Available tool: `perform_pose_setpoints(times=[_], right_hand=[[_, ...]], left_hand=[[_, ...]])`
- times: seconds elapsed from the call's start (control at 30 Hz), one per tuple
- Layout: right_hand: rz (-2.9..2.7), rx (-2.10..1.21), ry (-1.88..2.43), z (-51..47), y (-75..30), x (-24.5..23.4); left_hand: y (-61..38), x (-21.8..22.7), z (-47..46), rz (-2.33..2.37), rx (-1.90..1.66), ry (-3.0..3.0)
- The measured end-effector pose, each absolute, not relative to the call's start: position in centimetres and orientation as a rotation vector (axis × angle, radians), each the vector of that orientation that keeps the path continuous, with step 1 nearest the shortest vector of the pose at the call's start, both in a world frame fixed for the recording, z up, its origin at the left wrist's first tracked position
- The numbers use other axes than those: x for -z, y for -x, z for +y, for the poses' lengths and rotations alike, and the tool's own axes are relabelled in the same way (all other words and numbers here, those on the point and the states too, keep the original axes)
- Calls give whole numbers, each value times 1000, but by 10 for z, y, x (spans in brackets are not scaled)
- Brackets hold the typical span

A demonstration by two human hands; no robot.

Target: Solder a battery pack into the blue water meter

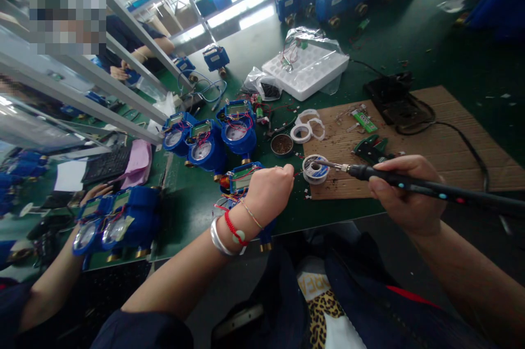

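My right hand (406, 196) grips the handle of a black soldering iron (394, 178). The iron's metal tip reaches over a spool of solder (315, 170), and I cannot tell whether it touches. My left hand (270, 193) is closed in a pinch just left of the spool, with a thin red wire (298, 173) showing at its fingertips. Beneath that hand and wrist sits a blue meter (246, 176) with a display and loose coloured wires, partly hidden. Three more blue meters with wires, one of them a blue meter (238, 133), stand behind it.
Cardboard (340, 187) lies under green-handled wire strippers (371, 149), a green-and-white battery (364, 121) and a black iron stand (394, 100). Nearby are a round tin (282, 144), a tape roll (301, 133) and a white foam tray (307, 78). A co-worker's arm (57, 283) is at left.
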State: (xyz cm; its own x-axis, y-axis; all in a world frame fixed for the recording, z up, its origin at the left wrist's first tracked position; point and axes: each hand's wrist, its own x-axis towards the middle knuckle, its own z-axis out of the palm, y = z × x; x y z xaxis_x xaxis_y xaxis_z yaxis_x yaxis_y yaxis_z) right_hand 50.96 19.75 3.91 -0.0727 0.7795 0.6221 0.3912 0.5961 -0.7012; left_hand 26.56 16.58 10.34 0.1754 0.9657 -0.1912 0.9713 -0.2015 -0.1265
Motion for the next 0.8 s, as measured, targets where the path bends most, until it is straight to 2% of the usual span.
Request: perform_pose_setpoints(times=[0.17,0.8], right_hand=[[-1855,-322,880,191,-504,-43],[-1983,-311,828,187,-489,-46]], left_hand=[[-265,-105,166,1985,357,-2375],[-266,-107,167,1975,360,-2352]])
